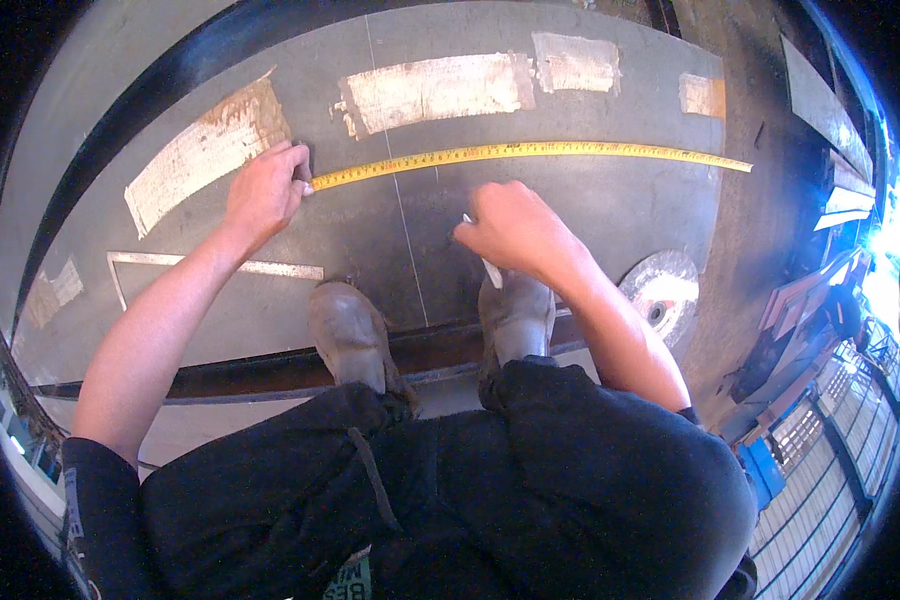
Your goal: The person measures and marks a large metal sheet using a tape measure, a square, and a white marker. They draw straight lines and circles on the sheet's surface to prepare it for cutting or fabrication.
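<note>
A yellow measuring tape [515, 151] lies stretched across a dark grey metal sheet [560, 215], its far end near the right edge. My left hand [268, 190] is closed on the tape's left end; whether the case is inside the hand cannot be seen. Just below the middle of the tape, my right hand [520, 228] is curled around a slim white stick [492, 272], whose ends show on either side of the fist. A thin pale line [407, 225] runs across the sheet between my hands and passes under the tape.
A metal L-shaped square [280, 270] lies near my left forearm. My boots [350, 330] stand at the sheet's near edge. A round disc with a centre hole [660, 290] rests by my right forearm. Worn paper strips [440, 88] stick to the sheet; stacked panels [800, 300] stand right.
</note>
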The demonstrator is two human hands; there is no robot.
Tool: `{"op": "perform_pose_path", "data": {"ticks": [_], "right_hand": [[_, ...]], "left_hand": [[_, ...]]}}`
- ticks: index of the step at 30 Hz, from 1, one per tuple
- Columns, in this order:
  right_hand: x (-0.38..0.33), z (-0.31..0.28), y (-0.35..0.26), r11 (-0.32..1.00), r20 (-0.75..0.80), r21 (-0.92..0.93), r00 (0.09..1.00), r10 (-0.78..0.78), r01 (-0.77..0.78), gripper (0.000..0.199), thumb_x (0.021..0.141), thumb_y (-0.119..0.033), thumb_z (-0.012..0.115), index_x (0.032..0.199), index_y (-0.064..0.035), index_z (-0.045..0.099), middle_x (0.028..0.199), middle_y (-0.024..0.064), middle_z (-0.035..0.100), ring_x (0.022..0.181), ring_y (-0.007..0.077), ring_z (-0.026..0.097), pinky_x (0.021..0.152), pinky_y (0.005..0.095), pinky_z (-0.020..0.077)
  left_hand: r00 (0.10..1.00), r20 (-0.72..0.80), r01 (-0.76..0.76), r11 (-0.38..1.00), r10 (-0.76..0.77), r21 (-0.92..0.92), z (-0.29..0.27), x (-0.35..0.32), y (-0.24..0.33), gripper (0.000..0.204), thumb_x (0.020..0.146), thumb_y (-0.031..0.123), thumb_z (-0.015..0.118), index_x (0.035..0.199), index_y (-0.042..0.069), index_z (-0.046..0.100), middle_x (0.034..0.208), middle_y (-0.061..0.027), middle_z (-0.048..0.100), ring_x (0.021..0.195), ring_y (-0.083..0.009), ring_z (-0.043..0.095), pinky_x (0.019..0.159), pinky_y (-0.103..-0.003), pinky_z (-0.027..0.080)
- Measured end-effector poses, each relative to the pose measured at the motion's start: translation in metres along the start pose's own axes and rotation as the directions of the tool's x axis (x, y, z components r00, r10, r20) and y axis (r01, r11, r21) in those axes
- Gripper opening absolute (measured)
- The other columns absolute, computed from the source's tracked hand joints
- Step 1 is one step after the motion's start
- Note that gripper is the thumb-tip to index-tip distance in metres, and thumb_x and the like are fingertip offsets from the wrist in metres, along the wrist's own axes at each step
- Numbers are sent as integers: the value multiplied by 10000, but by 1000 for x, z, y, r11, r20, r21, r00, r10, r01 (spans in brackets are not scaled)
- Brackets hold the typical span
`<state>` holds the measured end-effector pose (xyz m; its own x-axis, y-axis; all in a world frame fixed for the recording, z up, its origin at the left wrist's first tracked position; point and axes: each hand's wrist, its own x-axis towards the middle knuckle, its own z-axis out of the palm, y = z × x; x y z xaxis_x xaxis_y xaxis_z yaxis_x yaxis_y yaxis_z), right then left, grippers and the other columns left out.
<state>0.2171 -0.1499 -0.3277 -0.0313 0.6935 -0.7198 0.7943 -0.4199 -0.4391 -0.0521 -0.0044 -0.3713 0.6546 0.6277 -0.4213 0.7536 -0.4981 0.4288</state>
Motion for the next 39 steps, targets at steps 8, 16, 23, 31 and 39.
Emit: {"op": "perform_pose_path", "data": {"ticks": [8,16,23,31,39], "right_hand": [[4,39,40,960,-366,279,924,112,-5,244,855,-210,612,924,10,533,823,253,657,819,458,644,756,522,513],[19,52,46,940,-513,337,847,141,48,211,889,-197,617,891,5,556,712,175,653,706,367,662,667,455,509],[23,51,44,956,-526,286,844,102,63,224,884,-201,626,877,8,544,764,203,656,734,409,645,677,474,502],[20,53,41,950,-512,306,851,113,57,224,883,-191,620,869,13,529,769,213,646,750,418,640,684,490,494],[25,45,32,974,-505,227,857,102,18,249,849,-186,607,928,45,557,861,279,656,824,467,647,767,538,530]], "left_hand": [[1000,-11,15,1000,-14,21,4,2,2,149,758,49,675,848,40,556,876,-116,572,877,-348,602,729,-465,473],[998,2,57,998,-57,30,2,1,6,146,765,40,667,857,44,553,894,-115,573,886,-354,601,741,-471,476],[998,-59,41,998,-38,41,7,-1,0,149,763,44,675,861,40,563,909,-119,587,877,-358,606,741,-470,475],[998,-8,64,998,-63,26,2,-3,8,127,755,37,669,839,37,573,874,-114,596,855,-348,616,721,-451,475],[997,-5,72,997,-72,40,0,4,11,124,768,41,669,846,33,573,885,-113,595,860,-352,614,719,-450,474]]}}
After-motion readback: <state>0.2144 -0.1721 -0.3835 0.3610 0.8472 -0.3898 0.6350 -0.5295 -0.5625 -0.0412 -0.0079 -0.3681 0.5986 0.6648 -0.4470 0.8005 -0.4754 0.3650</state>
